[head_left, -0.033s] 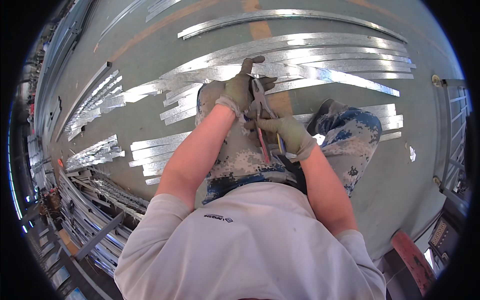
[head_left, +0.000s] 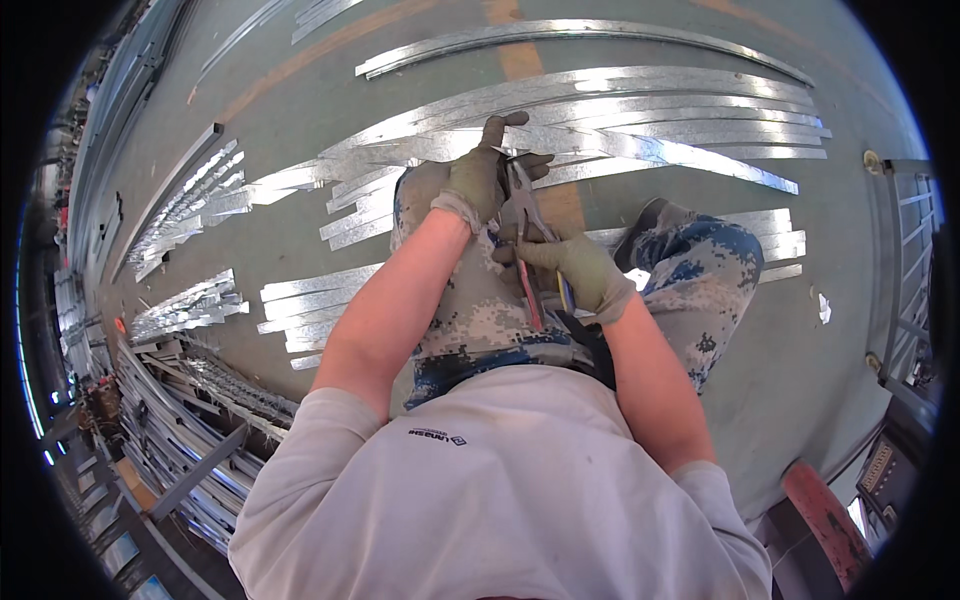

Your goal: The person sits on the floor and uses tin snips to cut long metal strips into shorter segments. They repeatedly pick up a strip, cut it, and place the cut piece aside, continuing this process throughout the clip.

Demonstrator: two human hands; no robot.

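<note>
My right hand (head_left: 582, 268) has its fingers wrapped around red-handled pliers (head_left: 525, 207) at one o'clock from centre, their jaws pointing toward twelve beside my left hand (head_left: 476, 184), its fingers part-spread, whether pinching anything I cannot tell.

Metal strips (head_left: 690, 80) lie side by side on the floor (head_left: 790, 400) before the person's legs (head_left: 705, 250), with a long rail (head_left: 588, 28) beyond them. The pliers (head_left: 524, 205) sit in the right hand (head_left: 582, 265), over the lap, their head beside the left hand (head_left: 475, 182). Bars (head_left: 165, 425) lie left, a frame (head_left: 905, 166) stands right
</note>
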